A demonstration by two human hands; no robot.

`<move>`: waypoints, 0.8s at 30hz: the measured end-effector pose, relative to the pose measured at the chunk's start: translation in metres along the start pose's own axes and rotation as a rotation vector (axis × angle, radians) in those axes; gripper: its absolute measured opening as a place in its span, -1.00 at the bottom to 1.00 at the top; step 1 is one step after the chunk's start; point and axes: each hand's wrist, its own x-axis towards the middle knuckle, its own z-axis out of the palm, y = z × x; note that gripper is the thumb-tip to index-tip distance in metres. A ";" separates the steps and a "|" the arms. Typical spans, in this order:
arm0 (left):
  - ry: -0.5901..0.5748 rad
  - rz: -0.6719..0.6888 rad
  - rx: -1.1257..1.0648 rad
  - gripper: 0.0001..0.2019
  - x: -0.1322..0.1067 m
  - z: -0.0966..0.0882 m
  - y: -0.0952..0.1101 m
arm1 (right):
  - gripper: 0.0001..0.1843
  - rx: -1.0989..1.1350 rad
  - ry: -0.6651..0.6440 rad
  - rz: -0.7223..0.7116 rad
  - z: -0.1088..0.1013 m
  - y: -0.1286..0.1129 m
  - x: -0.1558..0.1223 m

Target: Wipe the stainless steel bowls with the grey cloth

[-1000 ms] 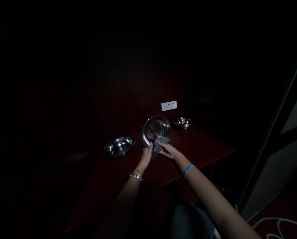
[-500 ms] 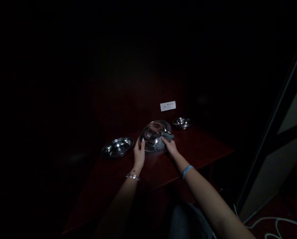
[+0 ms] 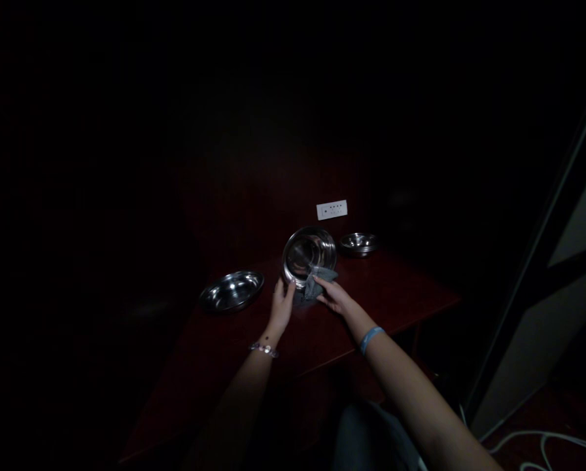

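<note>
A shiny steel bowl [image 3: 307, 252] stands tilted on its edge on a dark red table [image 3: 396, 297], its inside facing me. My left hand [image 3: 282, 305] grips the bowl's lower left rim, fingers curled on it. My right hand [image 3: 333, 296] pinches a grey cloth [image 3: 317, 281] against the bowl's lower right rim. A bead bracelet sits on my left wrist and a blue band on my right.
A wide steel dish [image 3: 231, 291] lies to the left on the table. A smaller steel bowl [image 3: 358, 243] sits at the back right. A white socket plate [image 3: 331, 209] is on the dark wall. White cables [image 3: 543, 441] lie on the floor at right.
The bowl, lying lower and flatter half a second ago, is tipped up on its edge again. Both hands slid down to its lower rim and the cloth moved out to the rim.
</note>
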 end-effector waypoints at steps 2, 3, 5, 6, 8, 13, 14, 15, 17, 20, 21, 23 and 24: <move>0.108 0.014 -0.086 -0.46 0.002 -0.004 0.007 | -0.71 0.016 0.038 0.004 0.000 -0.001 0.000; 0.175 0.013 -0.120 -0.45 0.003 -0.007 0.010 | -0.70 0.018 0.049 0.004 0.000 -0.001 0.000; 0.284 -0.007 -0.161 -0.43 0.005 -0.010 0.014 | -0.71 0.013 0.048 0.009 0.000 -0.001 0.001; 0.306 -0.018 -0.170 -0.43 0.005 -0.012 0.014 | -0.72 0.017 0.044 0.015 0.000 -0.001 0.001; 0.277 -0.028 -0.172 -0.43 0.005 -0.012 0.015 | -0.75 0.033 0.041 0.029 -0.001 0.000 0.003; -0.023 -0.009 -0.086 -0.27 -0.002 -0.001 0.010 | -0.81 0.071 0.035 0.043 -0.002 0.001 0.007; -0.076 -0.009 -0.069 -0.22 -0.003 0.002 0.009 | -0.82 0.073 0.030 0.049 -0.002 0.002 0.007; -0.113 -0.010 -0.058 -0.21 -0.004 0.004 0.007 | -0.83 0.074 0.024 0.056 -0.002 0.002 0.006; -0.115 -0.015 -0.054 -0.29 -0.005 0.008 0.004 | -0.83 0.073 0.006 0.070 -0.002 0.002 0.005; -0.011 -0.023 -0.068 -0.45 -0.001 0.006 0.002 | -0.78 0.054 -0.033 0.070 0.000 0.001 0.001; 0.030 -0.033 -0.077 -0.49 0.001 0.004 0.002 | -0.76 0.040 -0.043 0.062 0.001 0.001 0.000; 0.109 -0.067 -0.092 -0.55 0.004 -0.002 0.003 | -0.72 -0.012 -0.053 0.024 0.002 0.001 -0.002; 0.155 -0.079 -0.093 -0.57 0.004 -0.005 0.005 | -0.70 -0.049 -0.055 -0.009 0.002 0.000 -0.002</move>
